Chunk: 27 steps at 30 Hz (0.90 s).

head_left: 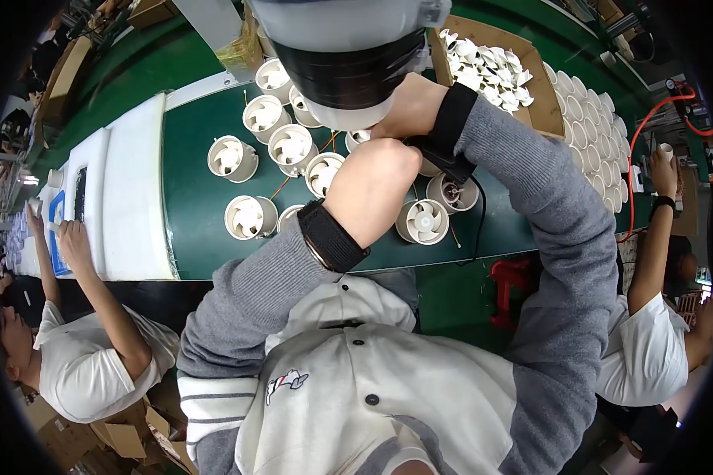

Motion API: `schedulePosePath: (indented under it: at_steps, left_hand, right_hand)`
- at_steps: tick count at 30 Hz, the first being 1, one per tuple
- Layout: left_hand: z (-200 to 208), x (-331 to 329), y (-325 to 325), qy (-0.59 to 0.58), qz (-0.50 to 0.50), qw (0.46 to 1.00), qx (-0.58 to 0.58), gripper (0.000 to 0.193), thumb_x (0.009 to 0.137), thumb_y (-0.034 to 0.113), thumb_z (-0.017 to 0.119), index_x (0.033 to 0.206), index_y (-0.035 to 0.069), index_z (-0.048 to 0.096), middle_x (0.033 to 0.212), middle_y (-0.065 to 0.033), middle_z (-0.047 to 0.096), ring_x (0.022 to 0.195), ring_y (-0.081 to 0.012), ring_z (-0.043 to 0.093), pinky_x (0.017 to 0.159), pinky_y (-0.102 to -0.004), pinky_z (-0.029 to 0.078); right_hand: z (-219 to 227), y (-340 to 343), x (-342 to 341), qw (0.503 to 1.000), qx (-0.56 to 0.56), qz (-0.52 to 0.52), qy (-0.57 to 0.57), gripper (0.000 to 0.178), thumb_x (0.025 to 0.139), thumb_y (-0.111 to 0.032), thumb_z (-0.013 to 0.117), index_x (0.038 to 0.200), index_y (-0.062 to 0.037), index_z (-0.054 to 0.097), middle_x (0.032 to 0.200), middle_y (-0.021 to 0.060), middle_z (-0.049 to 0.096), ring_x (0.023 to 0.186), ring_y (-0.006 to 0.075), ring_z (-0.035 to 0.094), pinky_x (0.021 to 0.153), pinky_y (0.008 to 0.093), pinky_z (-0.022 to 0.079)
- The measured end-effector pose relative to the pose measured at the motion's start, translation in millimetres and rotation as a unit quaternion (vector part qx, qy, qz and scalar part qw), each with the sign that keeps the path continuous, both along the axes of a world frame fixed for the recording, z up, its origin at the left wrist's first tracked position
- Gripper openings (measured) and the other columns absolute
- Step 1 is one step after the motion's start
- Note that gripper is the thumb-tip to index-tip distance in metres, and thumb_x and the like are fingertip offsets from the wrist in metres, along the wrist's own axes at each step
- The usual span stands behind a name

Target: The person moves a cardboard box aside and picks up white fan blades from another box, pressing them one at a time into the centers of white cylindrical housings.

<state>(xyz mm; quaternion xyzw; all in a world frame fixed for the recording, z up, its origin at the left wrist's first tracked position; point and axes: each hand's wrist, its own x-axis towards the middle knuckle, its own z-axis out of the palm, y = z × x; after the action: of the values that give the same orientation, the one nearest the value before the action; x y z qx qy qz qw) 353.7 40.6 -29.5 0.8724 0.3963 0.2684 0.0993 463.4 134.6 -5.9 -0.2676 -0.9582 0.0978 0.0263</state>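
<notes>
My left hand (375, 188) is bent inward over the table, its knuckles up and its fingers curled out of sight. My right hand (413, 105) reaches in from the other side, nearly touching it, with its fingers curled in. A large grey-and-black cylindrical piece (345, 67) with a white lower rim hangs in front and hides part of my right hand. What the hands hold is hidden. Around them stand round white fan units (291, 145) with blades inside. Just below the hands are a fan unit (423, 222) with its blades facing up and a housing (453, 192) showing its inside.
A cardboard box (539, 87) of loose white fan blades stands at the far right, beside stacked white housings (590, 127). A black cable hangs over the table's (194, 214) near edge. Co-workers sit left (95, 348) and right (646, 348). A red stool (509, 289) stands below.
</notes>
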Motion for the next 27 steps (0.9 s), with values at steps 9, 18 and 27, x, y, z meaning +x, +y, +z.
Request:
schedulePosePath:
  at_steps: [9, 18, 27]
  left_hand:
    - [-2, 6, -6, -0.002, 0.034, 0.999, 0.012, 0.004, 0.058, -0.001, 0.053, 0.062, 0.000, 0.053, 0.061, -0.0156, 0.053, 0.063, -0.0305, 0.055, 0.059, -0.0373, 0.046]
    - [4, 9, -3, 0.081, 0.001, 0.996, -0.036, 0.005, 0.061, 0.002, 0.053, 0.062, 0.000, 0.057, 0.062, -0.0153, 0.056, 0.064, -0.0280, 0.059, 0.060, -0.0359, 0.048]
    - [8, 6, 1, 0.123, -0.061, 0.991, 0.004, 0.006, 0.063, 0.004, 0.052, 0.061, 0.001, 0.057, 0.064, -0.0159, 0.055, 0.063, -0.0304, 0.057, 0.058, -0.0362, 0.047]
  right_hand:
    - [-4, 0, -5, 0.999, 0.026, 0.032, -0.001, 0.017, 0.057, -0.015, 0.064, 0.069, -0.0032, 0.062, 0.073, 0.0127, 0.059, 0.071, 0.0298, 0.060, 0.057, 0.0376, 0.047]
    - [-4, -5, 3, 0.999, -0.015, 0.033, -0.007, 0.020, 0.061, -0.009, 0.062, 0.079, 0.0003, 0.062, 0.075, 0.0154, 0.058, 0.072, 0.0305, 0.056, 0.064, 0.0349, 0.046]
    - [62, -28, 92, 0.984, 0.034, -0.031, 0.175, 0.015, 0.077, -0.005, 0.058, 0.090, 0.0008, 0.061, 0.077, 0.0106, 0.058, 0.067, 0.0205, 0.054, 0.060, 0.0281, 0.044]
